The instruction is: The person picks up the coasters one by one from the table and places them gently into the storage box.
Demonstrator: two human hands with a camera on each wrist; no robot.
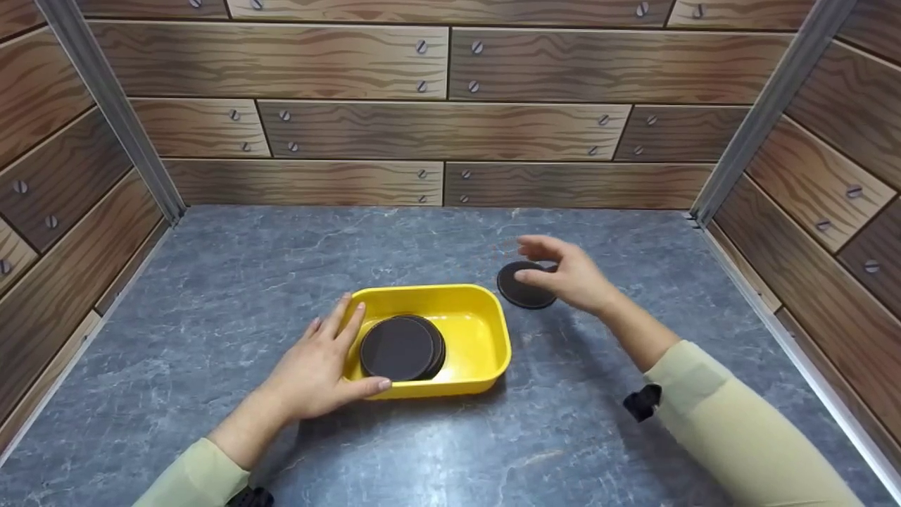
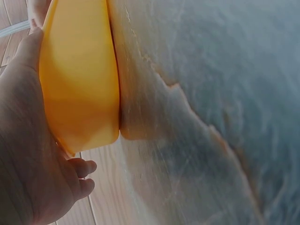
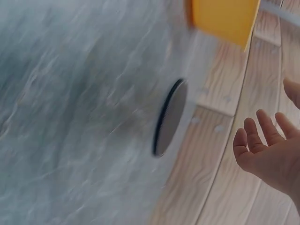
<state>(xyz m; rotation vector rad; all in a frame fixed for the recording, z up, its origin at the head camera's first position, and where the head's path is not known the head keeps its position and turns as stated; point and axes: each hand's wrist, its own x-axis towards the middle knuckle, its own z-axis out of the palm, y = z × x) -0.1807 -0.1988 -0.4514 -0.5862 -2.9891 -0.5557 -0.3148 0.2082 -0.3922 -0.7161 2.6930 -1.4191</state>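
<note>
A yellow plastic bin [image 1: 450, 389] stands on the tabletop, with a stack of round black coasters [image 1: 398, 348] in its left half. My left hand [image 1: 310, 370] rests on the bin's left end, its fingers spread and fairly straight and the thumb along the near rim. The same bin's outer wall [image 2: 79, 79] shows beside the left hand in the left wrist view. Just right of the bin, one black coaster [image 3: 172, 117] lies flat on the table. Over that coaster hovers my right hand [image 1: 566, 274], apart from it in the right wrist view, fingers extended and nothing held.
The blue-grey marbled tabletop [image 1: 267, 246] stretches around the bin. Wood-plank patterned walls [image 1: 450, 127] enclose it at the back and both sides, with grey metal posts [image 1: 116, 113] at the rear corners. Dark straps show near both sleeves.
</note>
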